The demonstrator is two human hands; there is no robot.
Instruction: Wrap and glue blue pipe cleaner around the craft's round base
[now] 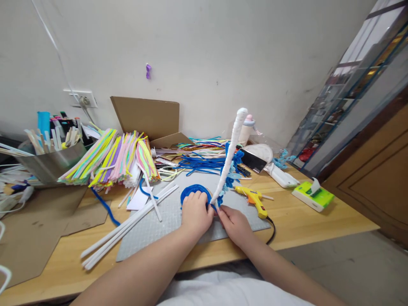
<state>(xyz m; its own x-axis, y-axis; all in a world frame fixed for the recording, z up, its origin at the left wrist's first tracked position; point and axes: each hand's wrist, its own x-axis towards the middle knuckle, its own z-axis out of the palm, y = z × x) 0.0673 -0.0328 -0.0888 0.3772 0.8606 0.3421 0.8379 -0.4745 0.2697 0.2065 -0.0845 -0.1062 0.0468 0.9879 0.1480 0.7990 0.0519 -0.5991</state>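
Observation:
A blue coiled disc (195,189) lies on the grey mat (153,229), with the fingers of my left hand (196,213) closed over its near right side. From beside the disc a white fuzzy stem (230,157) rises, tilted to the right, with blue flower-like pieces (232,177) along its right side. My right hand (234,223) pinches the stem's base, at a blue strand next to my left thumb. The fingertips of both hands nearly meet there, and the exact grip is partly hidden.
A yellow glue gun (253,199) with a black cord lies right of my hands. Long white sticks (127,229) cross the mat's left side. Bundles of coloured pipe cleaners (111,159), blue strands (204,162), a phone (253,160) and a green tissue pack (312,195) lie around.

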